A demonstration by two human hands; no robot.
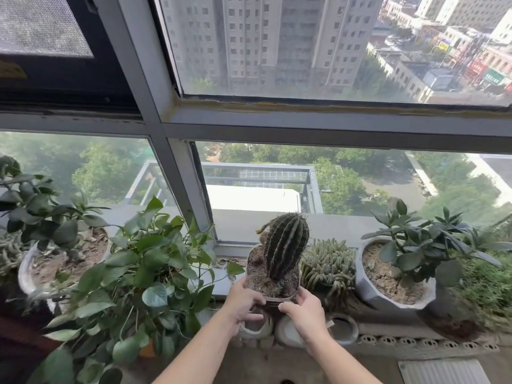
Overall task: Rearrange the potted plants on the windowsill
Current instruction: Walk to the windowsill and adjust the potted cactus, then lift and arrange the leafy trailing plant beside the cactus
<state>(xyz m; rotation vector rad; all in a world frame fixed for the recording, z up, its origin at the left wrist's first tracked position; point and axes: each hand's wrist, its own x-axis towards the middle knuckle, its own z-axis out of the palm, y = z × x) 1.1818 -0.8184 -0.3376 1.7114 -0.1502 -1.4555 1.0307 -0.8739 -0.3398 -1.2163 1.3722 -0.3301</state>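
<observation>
Two bare hands clamped on one small pale pot (273,296): left hand (243,306) wrapped round its near left corner, thumb lying along the rim, right hand (303,311) pinching the near right corner, fingers curled under the lip. One dark ribbed cactus (285,245) standing upright in the brown soil of that pot, a smaller spiny offshoot (263,231) at its upper left. Held at the near edge of the grey windowsill (221,284); whether resting on the ledge or lifted clear cannot be told. Just right of the grip, one clump of pale green finger-like succulent (328,266), nearly touching the held pot. Further right, one jade-type plant (415,239) in a white faceted pot (388,299), then a patch of fine grassy foliage (487,286) at the frame edge. Left of the grip, one large pothos (144,261) with many broad leaves spilling down past the left forearm. Beyond it, one thick-leaved plant (41,214) in a round white pot (23,273), and a trailing succulent (8,253) at the far left edge. Directly beneath the hands, two pale shoes (288,332) on the floor. Counted in all: two hands, one held cactus pot, six other plants along the sill
</observation>
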